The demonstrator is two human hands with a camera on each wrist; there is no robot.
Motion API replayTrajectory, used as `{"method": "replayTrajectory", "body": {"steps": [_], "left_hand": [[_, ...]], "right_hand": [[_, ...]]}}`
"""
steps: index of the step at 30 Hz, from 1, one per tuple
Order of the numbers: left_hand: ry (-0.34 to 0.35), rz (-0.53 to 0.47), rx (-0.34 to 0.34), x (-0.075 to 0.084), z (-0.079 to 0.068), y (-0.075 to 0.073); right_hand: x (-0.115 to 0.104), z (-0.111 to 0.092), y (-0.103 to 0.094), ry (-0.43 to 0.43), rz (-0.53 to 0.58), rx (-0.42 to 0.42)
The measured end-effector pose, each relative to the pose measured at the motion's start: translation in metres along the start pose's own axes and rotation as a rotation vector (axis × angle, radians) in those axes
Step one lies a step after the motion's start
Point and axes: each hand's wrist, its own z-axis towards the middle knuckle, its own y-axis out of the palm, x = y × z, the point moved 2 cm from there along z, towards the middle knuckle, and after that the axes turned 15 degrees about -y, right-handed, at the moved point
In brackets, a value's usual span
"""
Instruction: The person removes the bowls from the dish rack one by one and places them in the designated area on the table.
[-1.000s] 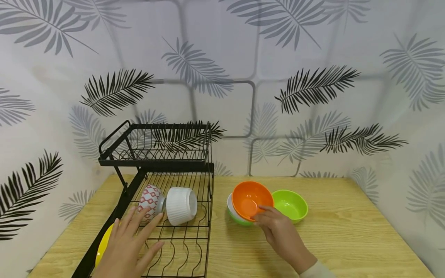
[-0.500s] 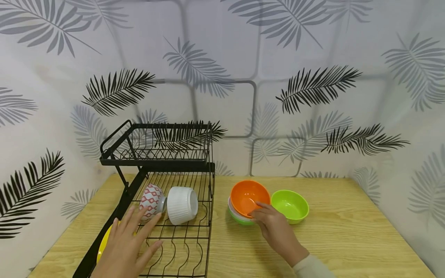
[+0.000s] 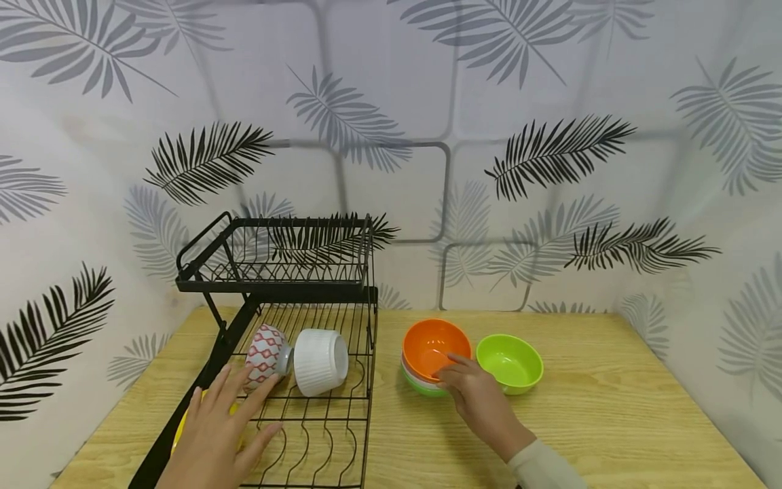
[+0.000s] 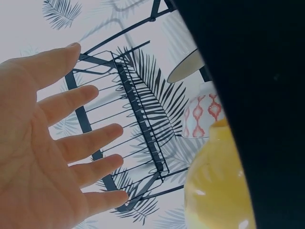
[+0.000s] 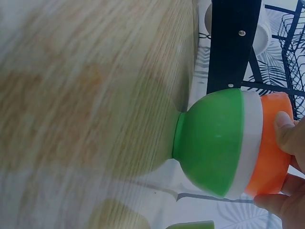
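Note:
My right hand (image 3: pixel 479 401) pinches the near rim of an orange bowl (image 3: pixel 427 343), some fingers inside it. The orange bowl sits in a white bowl (image 5: pixel 250 143), which is nested in a green bowl (image 5: pixel 209 143) standing on the table. A lime-green bowl (image 3: pixel 510 363) stands just right of this stack. My left hand (image 3: pixel 210 435) is spread with straight fingers over the black dish rack (image 3: pixel 324 418), holding nothing. Beneath and beside it lies a yellow bowl (image 4: pixel 214 181), largely hidden in the head view. A red-patterned bowl (image 3: pixel 264 356) is just beyond its fingertips.
A white ribbed bowl (image 3: pixel 320 362) lies on its side in the rack, right of the patterned one. The rack's upper tier (image 3: pixel 275 265) rises at the back. Wooden table (image 3: pixel 611 407) extends to the right, and a leaf-patterned wall covering (image 3: pixel 391 102) stands behind.
My right hand has brought the orange bowl slightly left and down into the white bowl, so less of the white rim shows. My left hand has shifted only slightly.

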Motion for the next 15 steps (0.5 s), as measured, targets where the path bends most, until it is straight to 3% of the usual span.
{"method": "replayTrajectory", "body": {"steps": [15], "left_hand": [[-0.065, 0.055, -0.028, -0.0088, -0.0002, 0.0006]], "right_hand": [[0.0041, -0.0021, 0.0086, 0.028, 0.001, -0.052]]}}
